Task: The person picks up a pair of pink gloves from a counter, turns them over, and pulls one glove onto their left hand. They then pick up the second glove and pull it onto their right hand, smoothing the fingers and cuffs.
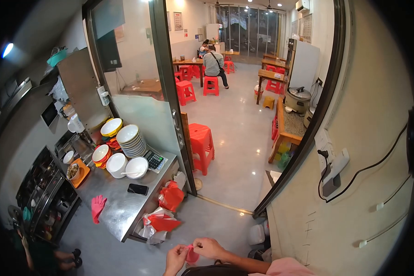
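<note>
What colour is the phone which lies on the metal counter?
The phone looks black, best seen in the head view.

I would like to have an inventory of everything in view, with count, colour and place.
Counter: one, silver, left
Stacked bowls: many, white/yellow/red, on counter
Calculator: one, grey, beside bowls
Phone: one, black, on counter
Glove: one, pink, counter edge
Bags: several, red/white, beside counter
Stools: several, red, beyond doorway
Tables: several, brown, beyond doorway
Pot: one, greenish, right table
Seated person: one, grey top, far table
Pink item: one, pink, between hands
Left hand: one, bare, bottom centre
Right hand: one, bare, bottom centre
</note>
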A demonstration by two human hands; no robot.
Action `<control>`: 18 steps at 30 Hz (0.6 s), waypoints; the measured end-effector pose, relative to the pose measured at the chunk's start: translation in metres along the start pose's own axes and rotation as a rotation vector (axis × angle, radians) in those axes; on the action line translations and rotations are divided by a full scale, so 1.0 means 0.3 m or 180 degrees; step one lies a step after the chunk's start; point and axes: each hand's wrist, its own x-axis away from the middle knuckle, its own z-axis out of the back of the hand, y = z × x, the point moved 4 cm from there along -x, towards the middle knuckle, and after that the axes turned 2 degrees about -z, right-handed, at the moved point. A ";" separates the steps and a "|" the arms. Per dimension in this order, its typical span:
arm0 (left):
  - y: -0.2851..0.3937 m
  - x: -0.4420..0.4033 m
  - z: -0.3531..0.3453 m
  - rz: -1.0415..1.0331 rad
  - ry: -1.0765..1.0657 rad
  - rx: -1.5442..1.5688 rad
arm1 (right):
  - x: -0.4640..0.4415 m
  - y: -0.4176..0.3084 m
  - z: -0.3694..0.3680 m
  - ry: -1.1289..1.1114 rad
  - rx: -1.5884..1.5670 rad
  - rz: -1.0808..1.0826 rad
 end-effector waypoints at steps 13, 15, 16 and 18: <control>0.177 0.002 -0.080 -0.0431 0.0451 -0.0513 | 0.128 -0.245 0.063 0.0920 -0.0340 0.1437; 0.133 -0.022 -0.074 -0.0634 0.0667 -0.0360 | 0.128 -0.229 0.014 0.0830 -0.0139 0.1690; 0.123 -0.021 -0.073 -0.0737 0.0769 -0.0303 | 0.126 -0.217 -0.007 0.0794 -0.0056 0.1817; 0.128 -0.006 -0.054 -0.0491 0.0882 -0.0186 | 0.115 -0.184 -0.035 0.0785 0.0078 0.1806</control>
